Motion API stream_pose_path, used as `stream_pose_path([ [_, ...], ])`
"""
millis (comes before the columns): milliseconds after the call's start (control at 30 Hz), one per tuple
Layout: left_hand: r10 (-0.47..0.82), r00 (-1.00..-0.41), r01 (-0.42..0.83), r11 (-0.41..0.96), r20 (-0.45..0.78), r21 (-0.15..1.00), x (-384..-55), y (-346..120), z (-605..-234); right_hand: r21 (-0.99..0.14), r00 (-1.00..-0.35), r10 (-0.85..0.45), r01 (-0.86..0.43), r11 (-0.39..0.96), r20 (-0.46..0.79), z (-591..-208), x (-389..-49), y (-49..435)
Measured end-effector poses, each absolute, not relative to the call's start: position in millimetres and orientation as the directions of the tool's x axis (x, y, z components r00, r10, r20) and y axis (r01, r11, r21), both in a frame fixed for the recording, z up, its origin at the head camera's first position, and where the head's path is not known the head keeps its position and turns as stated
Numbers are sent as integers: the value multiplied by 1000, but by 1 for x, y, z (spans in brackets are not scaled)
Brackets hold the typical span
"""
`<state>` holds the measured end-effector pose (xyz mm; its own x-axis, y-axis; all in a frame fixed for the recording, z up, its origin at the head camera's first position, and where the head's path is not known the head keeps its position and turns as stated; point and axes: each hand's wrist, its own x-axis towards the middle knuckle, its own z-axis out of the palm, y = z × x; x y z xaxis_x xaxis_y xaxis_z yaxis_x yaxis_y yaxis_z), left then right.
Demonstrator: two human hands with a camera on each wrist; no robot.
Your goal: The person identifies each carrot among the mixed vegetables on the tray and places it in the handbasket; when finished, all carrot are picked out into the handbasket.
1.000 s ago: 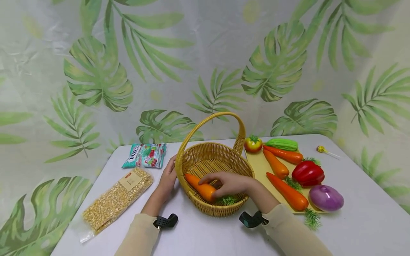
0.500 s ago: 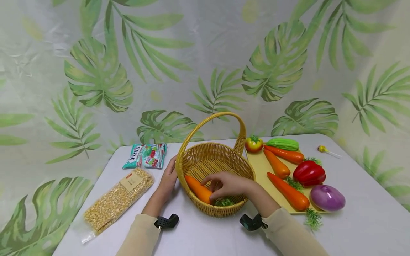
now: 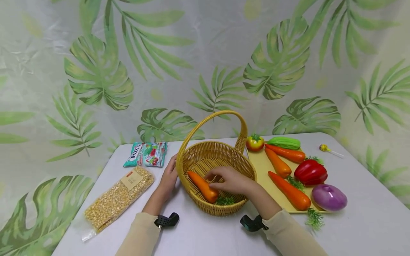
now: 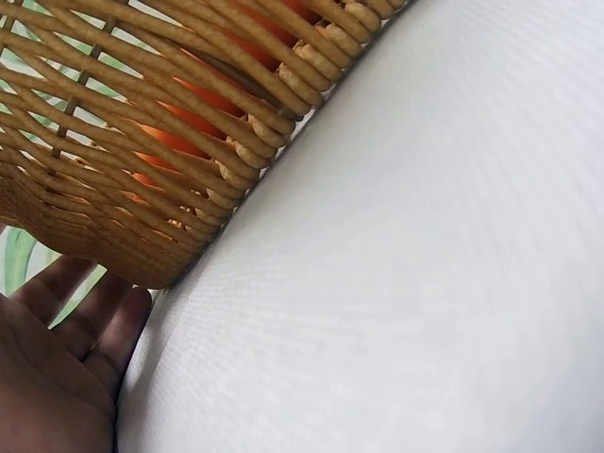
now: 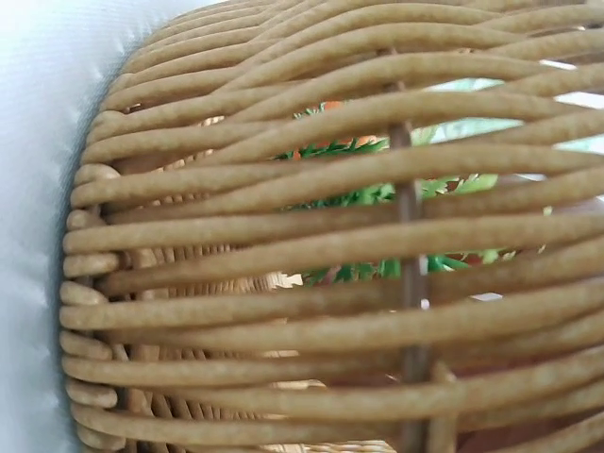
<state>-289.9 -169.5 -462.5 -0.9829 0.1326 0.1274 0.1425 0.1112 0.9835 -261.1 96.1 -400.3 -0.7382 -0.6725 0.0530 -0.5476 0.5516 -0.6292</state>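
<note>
A yellow-brown wicker basket (image 3: 219,209) with a tall arched handle stands mid-table in the head view. Inside, along its left wall, lies an orange carrot (image 3: 202,186) with green leafy tops (image 3: 225,201) at its near end. Over the basket's interior is my right hand (image 3: 231,180), thumb and index finger spread just right of the carrot. Through the weave, the right wrist view shows the green leaves (image 5: 359,151). My left hand (image 3: 168,180) rests its extended fingers against the basket's outer left side, which the left wrist view also shows low on the wall.
Right of the basket, a yellow tray (image 3: 261,164) bears several carrots, a tomato (image 3: 255,143), a green gourd (image 3: 284,143), a red pepper (image 3: 310,172) and a purple onion (image 3: 329,197). A lollipop (image 3: 324,147) lies farther right. Left are a candy bag (image 3: 146,154) and packed corn kernels (image 3: 118,199).
My right hand gripped the carrot earlier; its fingers have now come off and risen slightly. The carrot has shifted and lies along the basket's left side. The left hand stays put.
</note>
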Motion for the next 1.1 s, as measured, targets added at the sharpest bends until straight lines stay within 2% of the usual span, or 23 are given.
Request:
stream_pose_path([
  [667,134,-983,140,103,126,985,-289,-169,-465,-576,-753,-651,-576,580,97,-398,-257,95],
  [1100,138,-982,143,109,128,984,-289,-169,-462,-619,-781,-597,-562,548,181,-388,-254,102],
])
